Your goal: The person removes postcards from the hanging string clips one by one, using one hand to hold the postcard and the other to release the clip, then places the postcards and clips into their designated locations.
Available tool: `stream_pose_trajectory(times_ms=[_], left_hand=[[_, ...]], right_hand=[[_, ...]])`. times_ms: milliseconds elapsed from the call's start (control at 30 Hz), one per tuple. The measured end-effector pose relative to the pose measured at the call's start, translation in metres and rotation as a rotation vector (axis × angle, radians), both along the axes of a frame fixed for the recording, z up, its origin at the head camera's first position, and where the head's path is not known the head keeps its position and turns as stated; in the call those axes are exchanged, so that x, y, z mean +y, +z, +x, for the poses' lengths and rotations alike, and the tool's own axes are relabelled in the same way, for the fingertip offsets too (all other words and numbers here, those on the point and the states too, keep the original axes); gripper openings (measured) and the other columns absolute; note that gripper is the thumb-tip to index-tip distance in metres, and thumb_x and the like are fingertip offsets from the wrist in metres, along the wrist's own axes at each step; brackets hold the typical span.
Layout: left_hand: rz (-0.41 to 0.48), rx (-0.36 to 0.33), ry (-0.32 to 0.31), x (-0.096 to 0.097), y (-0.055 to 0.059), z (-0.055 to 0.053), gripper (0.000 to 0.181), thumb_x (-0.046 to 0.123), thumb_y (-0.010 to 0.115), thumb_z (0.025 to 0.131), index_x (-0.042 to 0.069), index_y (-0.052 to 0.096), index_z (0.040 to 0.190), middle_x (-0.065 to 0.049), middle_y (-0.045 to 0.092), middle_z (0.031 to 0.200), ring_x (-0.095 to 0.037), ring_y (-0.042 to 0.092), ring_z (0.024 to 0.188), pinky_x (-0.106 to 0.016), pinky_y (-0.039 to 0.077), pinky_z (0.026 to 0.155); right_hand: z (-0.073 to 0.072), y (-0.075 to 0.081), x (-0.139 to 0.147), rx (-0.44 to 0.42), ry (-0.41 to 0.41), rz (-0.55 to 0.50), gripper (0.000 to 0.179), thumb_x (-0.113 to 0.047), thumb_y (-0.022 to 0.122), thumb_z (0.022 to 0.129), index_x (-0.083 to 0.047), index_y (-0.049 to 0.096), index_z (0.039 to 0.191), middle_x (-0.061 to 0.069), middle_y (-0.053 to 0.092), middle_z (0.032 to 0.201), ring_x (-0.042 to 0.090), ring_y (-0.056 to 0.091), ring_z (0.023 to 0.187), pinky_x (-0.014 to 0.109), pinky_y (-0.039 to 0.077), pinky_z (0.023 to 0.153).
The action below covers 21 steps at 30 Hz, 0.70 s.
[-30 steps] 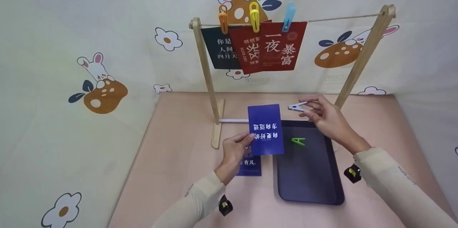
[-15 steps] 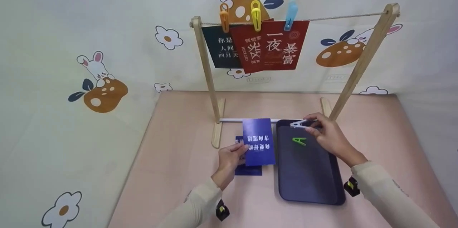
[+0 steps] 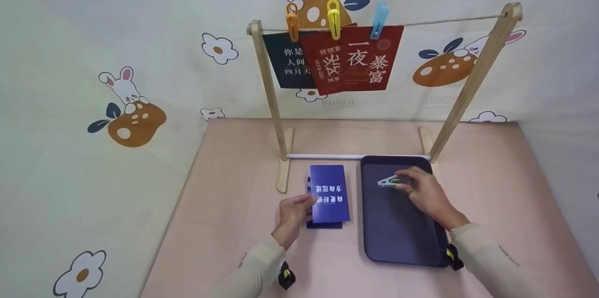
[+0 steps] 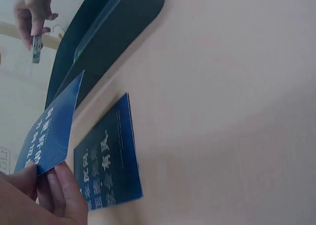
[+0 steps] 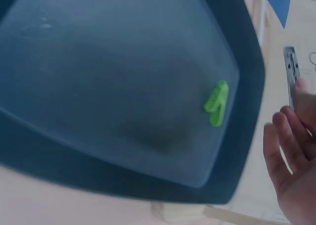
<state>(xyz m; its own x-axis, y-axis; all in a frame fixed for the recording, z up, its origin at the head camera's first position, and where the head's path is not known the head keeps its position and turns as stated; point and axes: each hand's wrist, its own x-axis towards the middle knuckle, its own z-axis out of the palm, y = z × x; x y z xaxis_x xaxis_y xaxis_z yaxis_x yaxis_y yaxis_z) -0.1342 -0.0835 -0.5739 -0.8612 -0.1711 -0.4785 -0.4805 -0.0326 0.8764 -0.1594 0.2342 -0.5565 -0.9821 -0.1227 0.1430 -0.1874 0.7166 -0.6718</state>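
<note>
Left of the tray (image 3: 398,237), the left grip (image 3: 293,214) pinches a blue card (image 3: 330,209) by its side; above the tray's far end, the right grip (image 3: 428,194) pinches a pale clip (image 3: 384,181). Squeezing its handles evenly should help, with the card's edge flat.

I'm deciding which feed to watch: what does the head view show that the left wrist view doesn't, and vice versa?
Only the head view: orange clip, yellow clip and light blue clip on the rope, dark green card and red cards below.

Only the left wrist view: most printing on the lower blue card, largely covered in the head view.

Both: left hand, upper blue card, right hand, pale clip, dark tray.
</note>
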Motion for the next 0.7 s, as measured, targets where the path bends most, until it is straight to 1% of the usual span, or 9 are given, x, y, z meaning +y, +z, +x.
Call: stream_pose_trajectory(times_ms=[133, 200, 333, 467, 567, 700], left_hand=[[-0.026, -0.017, -0.003, -0.003, -0.004, -0.002, 0.032, 0.005, 0.073, 0.089, -0.008, 0.068, 0.118, -0.022, 0.074, 0.112, -0.03, 0.075, 0.097, -0.04, 0.064, 0.081], [-0.029, -0.024, -0.005, -0.004, -0.006, -0.002, 0.032, 0.005, 0.072, 0.089, -0.008, 0.068, 0.118, -0.022, 0.074, 0.112, -0.029, 0.075, 0.098, -0.04, 0.064, 0.081], [-0.039, -0.039, -0.008, -0.007, -0.009, -0.002, 0.033, 0.005, 0.071, 0.089, -0.007, 0.068, 0.12, -0.021, 0.074, 0.112, -0.028, 0.075, 0.098, -0.039, 0.064, 0.081], [-0.064, -0.055, -0.002, -0.01, -0.012, -0.002, 0.033, 0.005, 0.072, 0.089, -0.007, 0.068, 0.119, -0.019, 0.076, 0.106, -0.021, 0.075, 0.088, -0.036, 0.064, 0.077], [-0.091, -0.052, 0.002, -0.011, -0.014, -0.002, 0.03, 0.003, 0.072, 0.088, -0.008, 0.07, 0.115, -0.019, 0.077, 0.098, -0.018, 0.075, 0.078, -0.035, 0.064, 0.072], [-0.155, -0.045, -0.005, -0.011, -0.018, -0.002, 0.022, 0.003, 0.073, 0.088, -0.007, 0.073, 0.107, -0.018, 0.077, 0.09, -0.016, 0.073, 0.071, -0.032, 0.064, 0.065]], right_hand=[[0.003, -0.01, -0.001, -0.008, -0.034, 0.066, 0.028, -0.008, 0.078, 0.085, 0.0, 0.073, 0.111, 0.015, 0.071, 0.099, 0.026, 0.066, 0.086, 0.04, 0.052, 0.073], [0.005, -0.014, -0.002, -0.01, -0.042, 0.084, 0.028, -0.008, 0.078, 0.085, 0.0, 0.073, 0.111, 0.014, 0.071, 0.098, 0.025, 0.066, 0.085, 0.041, 0.053, 0.073], [0.007, -0.02, -0.002, -0.022, -0.056, 0.099, 0.028, -0.007, 0.078, 0.084, 0.001, 0.073, 0.11, 0.013, 0.071, 0.096, 0.022, 0.064, 0.08, 0.038, 0.051, 0.068], [0.008, -0.026, -0.002, -0.052, -0.061, 0.123, 0.029, -0.007, 0.077, 0.085, 0.001, 0.073, 0.112, 0.013, 0.071, 0.096, 0.019, 0.059, 0.076, 0.034, 0.047, 0.064], [0.009, -0.03, -0.004, -0.075, -0.061, 0.14, 0.029, -0.007, 0.077, 0.086, 0.001, 0.072, 0.113, 0.015, 0.071, 0.098, 0.022, 0.061, 0.078, 0.039, 0.05, 0.066], [0.011, -0.034, -0.007, -0.102, -0.071, 0.146, 0.029, -0.008, 0.076, 0.087, 0.002, 0.072, 0.114, 0.016, 0.072, 0.101, 0.028, 0.067, 0.087, 0.049, 0.055, 0.073]])
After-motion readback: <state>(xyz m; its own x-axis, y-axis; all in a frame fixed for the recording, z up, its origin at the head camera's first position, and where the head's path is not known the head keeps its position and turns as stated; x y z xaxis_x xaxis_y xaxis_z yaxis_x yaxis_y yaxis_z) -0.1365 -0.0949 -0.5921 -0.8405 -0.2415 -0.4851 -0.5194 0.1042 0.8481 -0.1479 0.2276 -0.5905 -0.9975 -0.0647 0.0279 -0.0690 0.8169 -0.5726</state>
